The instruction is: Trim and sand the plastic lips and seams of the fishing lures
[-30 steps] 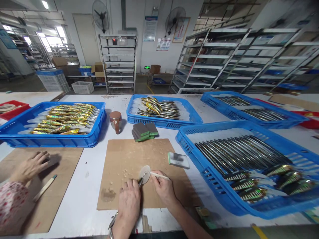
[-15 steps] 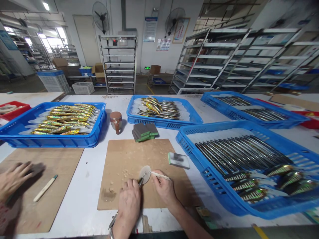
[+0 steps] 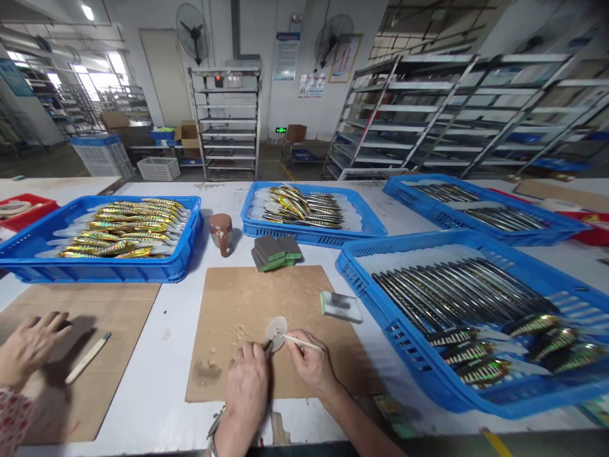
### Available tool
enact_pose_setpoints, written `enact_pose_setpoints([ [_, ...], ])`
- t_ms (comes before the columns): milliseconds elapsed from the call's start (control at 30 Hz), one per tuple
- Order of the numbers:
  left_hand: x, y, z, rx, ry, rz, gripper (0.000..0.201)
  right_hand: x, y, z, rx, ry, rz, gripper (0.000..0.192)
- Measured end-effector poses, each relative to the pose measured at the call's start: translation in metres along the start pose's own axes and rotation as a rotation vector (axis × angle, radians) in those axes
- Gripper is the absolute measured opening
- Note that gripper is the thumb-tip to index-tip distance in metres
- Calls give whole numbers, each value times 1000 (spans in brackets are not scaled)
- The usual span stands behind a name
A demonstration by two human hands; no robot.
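Near the bench's (image 3: 157,362) front edge lies a blistered, matt cardboard mat (image 3: 247,292); above it, a pale stick (image 3: 297,341) looks like matt wood, and a translucent disc (image 3: 275,325) like smooth plastic. Toward the right end, a smooth plastic tray (image 3: 442,388) carries black lures (image 3: 457,292) with a glossy, metallic sheen. The dark blocks (image 3: 268,248) look matt and gritty.

The left hand (image 3: 247,381) is placed between six and seven o'clock of the view, its back turned upward and its fingers (image 3: 250,351) bent closely in a grip. Its direction is between twelve and one o'clock. The right hand (image 3: 310,367), near but apart, is at six o'clock, pinching with its fingertips. The right forearm (image 3: 359,422) slants toward about ten-thirty.
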State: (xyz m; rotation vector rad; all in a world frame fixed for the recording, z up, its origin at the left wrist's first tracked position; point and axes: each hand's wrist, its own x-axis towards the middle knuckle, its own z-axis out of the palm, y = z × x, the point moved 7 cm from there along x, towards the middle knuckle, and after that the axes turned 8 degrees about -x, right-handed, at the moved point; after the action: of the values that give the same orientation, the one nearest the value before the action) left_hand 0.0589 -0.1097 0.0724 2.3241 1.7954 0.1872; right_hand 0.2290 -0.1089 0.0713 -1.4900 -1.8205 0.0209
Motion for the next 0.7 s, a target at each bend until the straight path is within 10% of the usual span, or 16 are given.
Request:
enact_pose_setpoints([
  [700,-1,2,-4,32,34,31,22,1,3,0,-17,47,14,19],
])
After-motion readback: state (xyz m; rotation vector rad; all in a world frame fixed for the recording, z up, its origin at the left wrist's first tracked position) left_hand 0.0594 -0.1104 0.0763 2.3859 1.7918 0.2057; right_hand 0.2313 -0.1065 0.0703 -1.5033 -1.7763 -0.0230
